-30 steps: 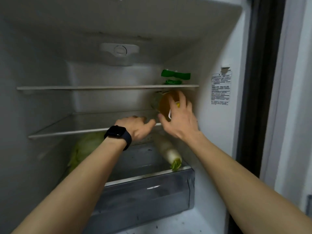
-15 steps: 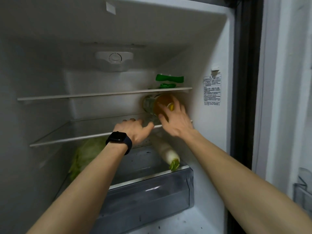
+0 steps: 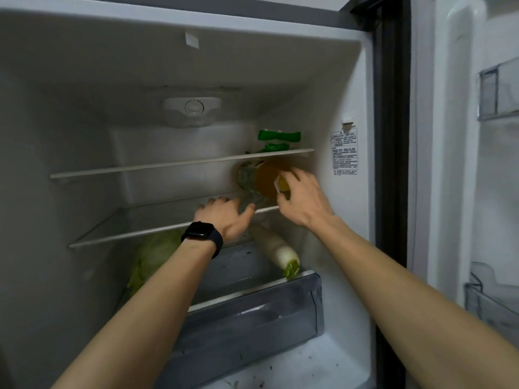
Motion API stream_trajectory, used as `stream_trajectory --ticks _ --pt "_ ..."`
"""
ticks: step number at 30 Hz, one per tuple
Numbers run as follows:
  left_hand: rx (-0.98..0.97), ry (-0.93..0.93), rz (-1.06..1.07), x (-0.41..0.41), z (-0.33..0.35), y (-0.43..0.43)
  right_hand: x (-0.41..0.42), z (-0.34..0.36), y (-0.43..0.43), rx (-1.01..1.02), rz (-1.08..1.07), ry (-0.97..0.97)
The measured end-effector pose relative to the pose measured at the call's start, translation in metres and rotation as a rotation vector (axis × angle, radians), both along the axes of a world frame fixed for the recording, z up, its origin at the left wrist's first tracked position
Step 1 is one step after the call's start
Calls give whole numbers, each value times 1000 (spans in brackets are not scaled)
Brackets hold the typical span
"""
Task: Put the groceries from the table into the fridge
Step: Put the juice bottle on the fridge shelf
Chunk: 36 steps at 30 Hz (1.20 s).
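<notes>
Amber-filled bottle [image 3: 264, 178] lies on fridge shelf [image 3: 157, 220], seemingly in right hand [image 3: 302, 202] grip.

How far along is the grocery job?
Already in the fridge: a cabbage and a white radish low down, green packets on the top shelf. In hand: the right hand lays an orange bottle on the middle shelf; the left hand rests there. The table is out of view.
</notes>
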<state>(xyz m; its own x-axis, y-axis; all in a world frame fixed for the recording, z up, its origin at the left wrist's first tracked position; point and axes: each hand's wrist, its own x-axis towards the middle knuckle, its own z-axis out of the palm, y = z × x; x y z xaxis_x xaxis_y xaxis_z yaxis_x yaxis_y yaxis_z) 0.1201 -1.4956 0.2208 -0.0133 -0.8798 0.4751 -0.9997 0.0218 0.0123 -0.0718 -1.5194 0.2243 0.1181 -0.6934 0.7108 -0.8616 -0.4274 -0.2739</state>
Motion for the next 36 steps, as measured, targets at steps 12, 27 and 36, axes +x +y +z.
stream_trajectory --ticks 12,27,36 --pt "-246 125 20 -13 -59 166 -45 -80 179 -76 384 -165" --pt "-55 266 693 -13 -272 552 13 -277 403 367 1018 40" --pt "62 366 1229 -19 -328 827 110 -313 618 435 1486 298"
